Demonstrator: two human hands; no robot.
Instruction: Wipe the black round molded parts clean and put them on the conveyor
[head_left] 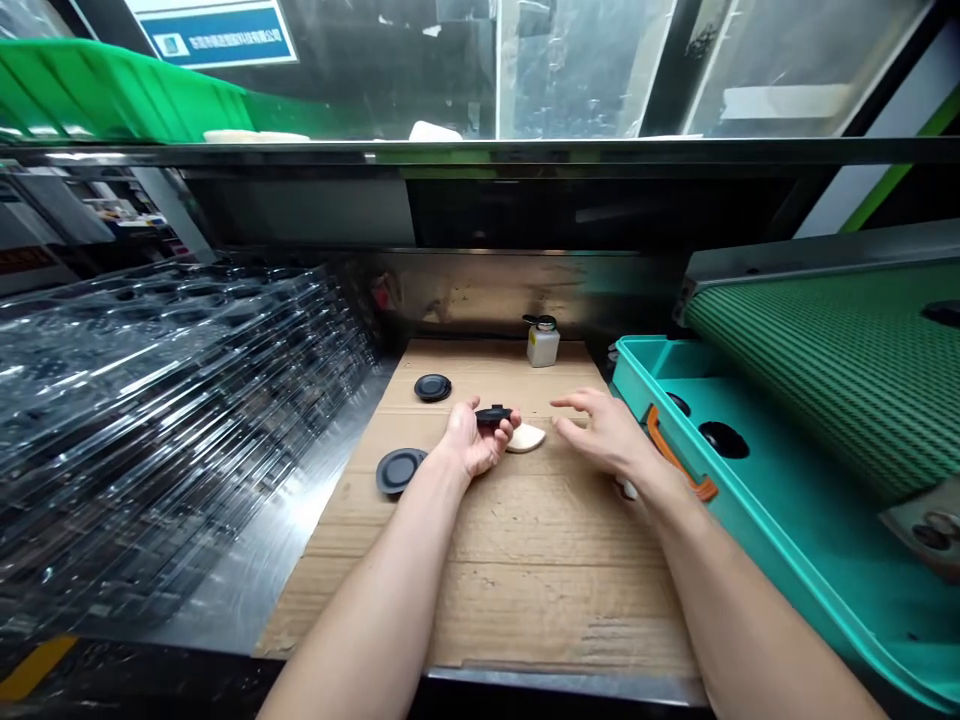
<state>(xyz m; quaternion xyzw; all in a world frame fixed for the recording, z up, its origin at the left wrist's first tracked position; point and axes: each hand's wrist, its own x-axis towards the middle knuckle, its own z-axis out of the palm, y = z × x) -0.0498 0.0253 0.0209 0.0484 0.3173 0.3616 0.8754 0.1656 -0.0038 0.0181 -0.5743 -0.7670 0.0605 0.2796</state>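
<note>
Pinching a small black oval piece [493, 415] in its fingertips, the left hand [472, 442] hides the piece's underside and part of a cream wedge-shaped pad [526, 438]. The right hand [609, 432] hovers open, fingers apart, just beside that pad, over brown cardboard [480, 590].

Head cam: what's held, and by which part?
Left hand holds a small black oval part by its ends, between thumb and fingers; right hand holds nothing.
</note>
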